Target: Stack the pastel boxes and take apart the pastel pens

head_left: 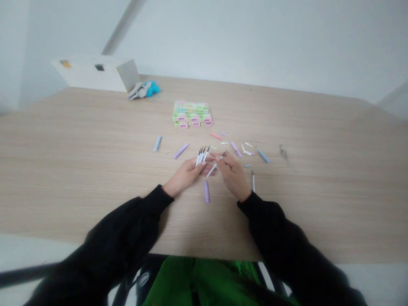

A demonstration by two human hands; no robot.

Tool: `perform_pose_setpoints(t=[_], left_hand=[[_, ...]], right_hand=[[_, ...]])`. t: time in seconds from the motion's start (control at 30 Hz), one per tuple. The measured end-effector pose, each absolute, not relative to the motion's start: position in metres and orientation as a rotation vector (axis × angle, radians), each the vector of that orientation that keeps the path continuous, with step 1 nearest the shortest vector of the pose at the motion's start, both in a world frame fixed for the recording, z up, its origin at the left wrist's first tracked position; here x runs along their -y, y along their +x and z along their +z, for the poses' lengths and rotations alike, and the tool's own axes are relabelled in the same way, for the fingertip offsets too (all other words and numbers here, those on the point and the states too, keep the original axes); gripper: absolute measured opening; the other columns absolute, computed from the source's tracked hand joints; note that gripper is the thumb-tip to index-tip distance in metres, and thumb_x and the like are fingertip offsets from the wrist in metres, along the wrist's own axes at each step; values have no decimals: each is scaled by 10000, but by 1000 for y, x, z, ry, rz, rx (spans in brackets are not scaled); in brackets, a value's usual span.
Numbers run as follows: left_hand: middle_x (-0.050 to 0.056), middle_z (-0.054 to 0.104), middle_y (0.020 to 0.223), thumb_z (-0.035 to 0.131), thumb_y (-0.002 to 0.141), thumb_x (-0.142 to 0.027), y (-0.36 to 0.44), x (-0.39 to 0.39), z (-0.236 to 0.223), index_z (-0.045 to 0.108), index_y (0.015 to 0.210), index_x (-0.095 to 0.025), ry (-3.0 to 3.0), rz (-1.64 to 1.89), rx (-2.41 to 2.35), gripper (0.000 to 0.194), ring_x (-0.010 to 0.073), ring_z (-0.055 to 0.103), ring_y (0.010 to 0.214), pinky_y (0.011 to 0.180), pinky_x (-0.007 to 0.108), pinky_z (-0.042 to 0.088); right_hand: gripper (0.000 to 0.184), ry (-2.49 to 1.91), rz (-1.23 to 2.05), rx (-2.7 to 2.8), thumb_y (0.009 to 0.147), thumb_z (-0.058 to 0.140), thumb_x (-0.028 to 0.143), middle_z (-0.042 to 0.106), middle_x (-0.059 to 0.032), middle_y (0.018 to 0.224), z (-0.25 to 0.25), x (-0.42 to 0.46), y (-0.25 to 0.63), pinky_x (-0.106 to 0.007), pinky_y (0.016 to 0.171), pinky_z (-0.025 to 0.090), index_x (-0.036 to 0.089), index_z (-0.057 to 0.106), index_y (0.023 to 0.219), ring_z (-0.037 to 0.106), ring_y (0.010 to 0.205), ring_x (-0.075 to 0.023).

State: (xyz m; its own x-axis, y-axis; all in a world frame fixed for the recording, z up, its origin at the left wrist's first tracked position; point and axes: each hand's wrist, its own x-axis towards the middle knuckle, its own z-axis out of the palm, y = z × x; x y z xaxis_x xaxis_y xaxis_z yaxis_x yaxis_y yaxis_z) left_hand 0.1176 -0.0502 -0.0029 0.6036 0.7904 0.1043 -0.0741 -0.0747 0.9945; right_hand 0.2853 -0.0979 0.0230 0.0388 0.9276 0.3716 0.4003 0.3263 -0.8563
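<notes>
Fanned out in my left hand point(191, 171) are several slim white sticks with dark, thin tips point(201, 155), which look like pen refills. The thumb presses them against the fingers. My right hand point(232, 173) pinches one more white dark-tipped stick point(214, 167), slanted with its dark end up and to the right, close beside the left fingers. Just below the hands a purple pen barrel point(207, 191) lies on the table. Another dark-tipped white stick point(253, 180) rests to the right of my right wrist.
Purple point(181, 151) and blue barrels point(157, 143) lie left of the hands. Small coloured and white pieces point(247, 152) and a blue barrel point(263, 156) are scattered rightward. Stacked green-and-pink boxes point(192, 114) stand behind. Farther back are gloves point(143, 90) and a white box point(92, 74).
</notes>
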Motion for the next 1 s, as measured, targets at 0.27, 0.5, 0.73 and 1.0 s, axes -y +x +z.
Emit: perform_pose_setpoints(t=[0.27, 0.5, 0.73, 1.0], left_hand=[[101, 747, 898, 566, 909, -565, 109, 47, 4, 699, 1060, -133, 1638, 746, -593, 477, 229, 708, 839, 882, 392, 538], [50, 655, 774, 440, 948, -563, 105, 45, 4, 640, 750, -167, 1932, 741, -647, 486, 188, 589, 746, 770, 333, 505], [88, 689, 940, 537, 894, -450, 111, 46, 7, 648, 776, -165, 2022, 690, -705, 327, 236, 623, 892, 870, 383, 519], [108, 703, 997, 480, 932, -336, 99, 37, 4, 551, 1307, -100, 1970, 893, -1109, 449, 218, 652, 903, 893, 393, 510]], right_hand=[[397, -1224, 618, 1597, 966, 462, 468, 560, -50, 955, 11, 83, 274, -367, 947, 468, 206, 641, 727, 578, 985, -183], [411, -1183, 939, 1598, 940, 458, 560, 564, -13, 753, 12, 83, 262, -293, 638, 493, 204, 665, 931, 560, 692, -154], [384, -1137, 850, 1589, 954, 455, 500, 706, -47, 889, 9, 80, 253, -365, 875, 521, 203, 694, 915, 654, 901, -198], [192, -1258, 600, 1486, 962, 370, 329, 672, -52, 828, 10, 79, 277, -382, 850, 504, 213, 517, 919, 635, 832, -196]])
